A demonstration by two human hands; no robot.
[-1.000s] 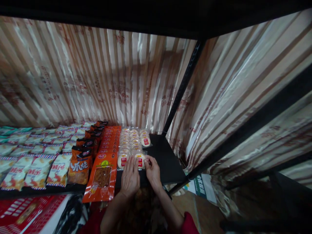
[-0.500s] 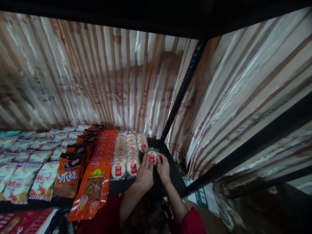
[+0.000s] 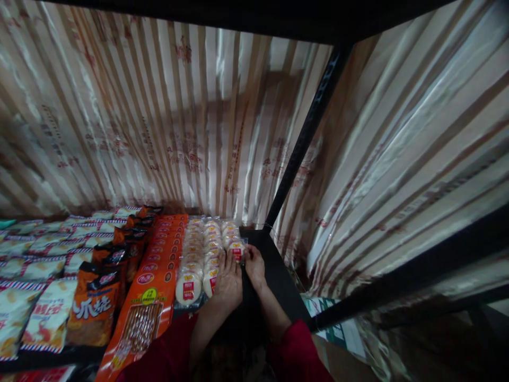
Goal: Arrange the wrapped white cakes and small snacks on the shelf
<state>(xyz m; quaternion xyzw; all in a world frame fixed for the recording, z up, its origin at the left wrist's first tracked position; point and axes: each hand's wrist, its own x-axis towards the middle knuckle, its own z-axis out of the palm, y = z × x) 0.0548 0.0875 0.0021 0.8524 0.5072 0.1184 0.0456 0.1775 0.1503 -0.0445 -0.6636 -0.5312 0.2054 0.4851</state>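
A round white cracker pack (image 3: 237, 252) in clear wrapping with a red label lies at the near end of the short right-hand column of like packs. My left hand (image 3: 229, 281) has its fingers along the pack's left and near edge, closed against it; the thumb is not clear. On the right edge, my right hand (image 3: 254, 264) pinches the wrapping between thumb and fingers. Two longer columns of round packs (image 3: 188, 289) stand to the left, overlapping one another. My left hand partly covers the front pack (image 3: 209, 281) of the middle column.
Orange flat packs of brown sticks (image 3: 145, 318) overlap left of the crackers. Further left stand orange-black bags (image 3: 94, 302) and white snack bags (image 3: 50, 318). A black shelf board (image 3: 264, 249) extends to the right, beside a black upright post (image 3: 302, 138). Striped plastic sheeting (image 3: 191, 122) hangs behind.
Both hands have brought the cracker pack slightly left, into line with the right-hand column. The left hand now overlaps the middle column's front pack more. The view has shifted a little.
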